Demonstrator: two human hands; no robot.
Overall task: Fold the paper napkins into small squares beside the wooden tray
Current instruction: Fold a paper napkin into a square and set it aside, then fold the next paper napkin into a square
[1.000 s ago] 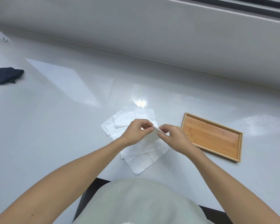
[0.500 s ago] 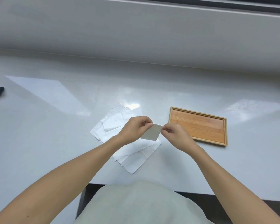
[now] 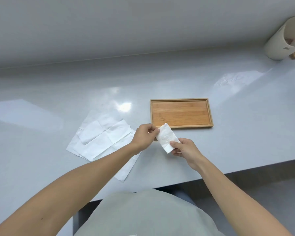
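Both hands work one napkin above a pale grey counter, just in front of a wooden tray. At far left of the scene, a loose pile of unfolded napkins [image 3: 99, 138] lies flat on the counter [image 3: 41, 167], the sheets overlapping at odd angles, with one smaller folded-over piece resting on top. Next along, the left hand [image 3: 144, 136] pinches the far end of a narrow folded napkin [image 3: 167, 137] between thumb and fingertips. The right hand [image 3: 184, 149] pinches the near end of the same strip, thumb on top. The two hands stand apart, joined only by the paper stretched between them, which appears held just off the surface, though whether it touches the counter cannot be told. The strip is longer than it is wide, so it looks to need at least one more fold to become a small square. Beyond it, the wooden tray [image 3: 209, 114] sits bare, its near left corner partly covered from view by the napkin's far end. At the far right edge a cream cylinder [image 3: 279, 43] stands against the wall.

By this evidence the job is at an early stage: no finished square is seen beside the tray, one napkin is partway folded, and several sheets in the pile wait their turn.
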